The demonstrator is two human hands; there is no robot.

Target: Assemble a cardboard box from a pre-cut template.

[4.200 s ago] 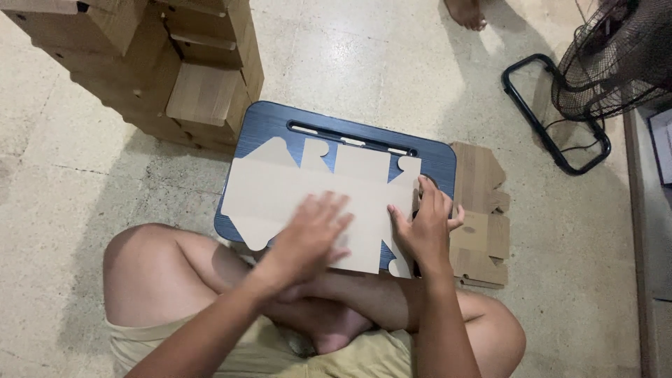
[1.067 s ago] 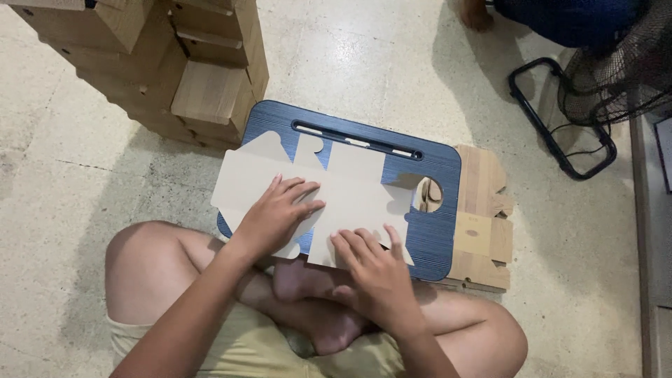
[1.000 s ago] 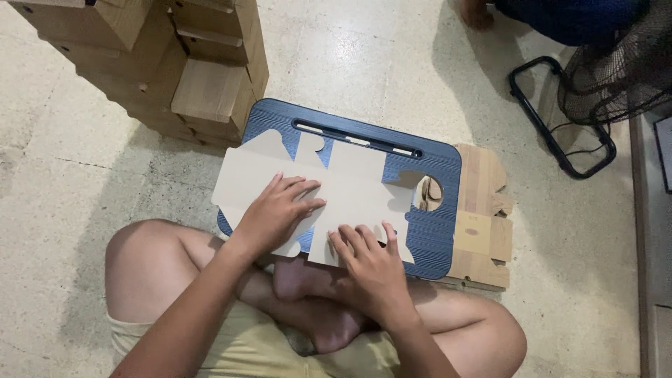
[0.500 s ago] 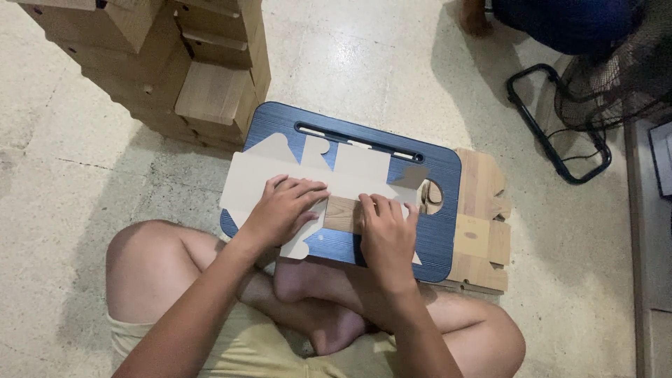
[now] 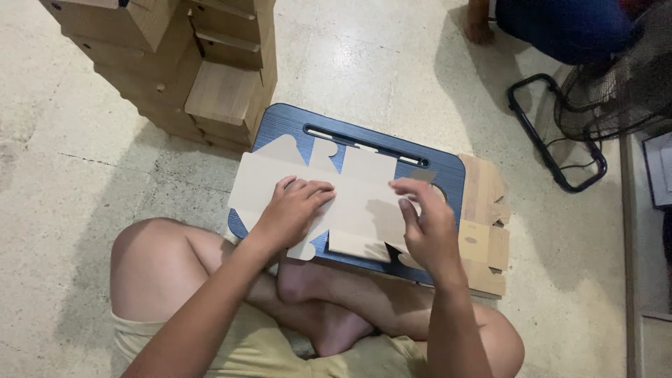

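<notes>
Speckled floor tiles carry our blue lap desk [image 5: 448, 175], where a flat cardboard cutout [image 5: 350, 192] covers the middle and near edge. Our left hand [image 5: 290, 213] presses it down with fingers [image 5: 315, 189] curled together. Our right hand [image 5: 427, 224] hovers at the cutout's right side, fingers loosely bent, pinching nothing. More flat cardboard [image 5: 483, 231] lies past the desk's right edge; stacked boxes [image 5: 182, 63] stand beyond its far left corner.

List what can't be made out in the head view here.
- Cardboard blank: parts under the left hand and right hand are covered.
- Blue lap tray: most of its top is hidden by the blank.
- Stacked boxes: cut off by the top edge.
- Fan: cut off at the right edge.
</notes>
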